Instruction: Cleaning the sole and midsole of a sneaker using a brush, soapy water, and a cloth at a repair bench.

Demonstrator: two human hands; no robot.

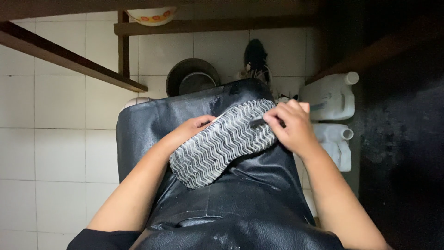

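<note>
A shoe (222, 143) lies sole-up across my lap, its grey sole ridged with a zigzag tread. My left hand (192, 129) grips the shoe from behind its upper edge, fingers curled over the rim. My right hand (291, 126) is at the toe end, fingers pinched around a small dark tool (257, 122) pressed against the tread. A black shiny apron (217, 203) covers my lap beneath the shoe.
White tiled floor (55, 139) lies to the left. A round dark metal basin (193, 76) and another dark shoe (255, 58) sit ahead. Two white plastic jugs (330, 97) stand at the right. Wooden beams (69, 58) cross above; a patterned bowl (152, 16) sits at top.
</note>
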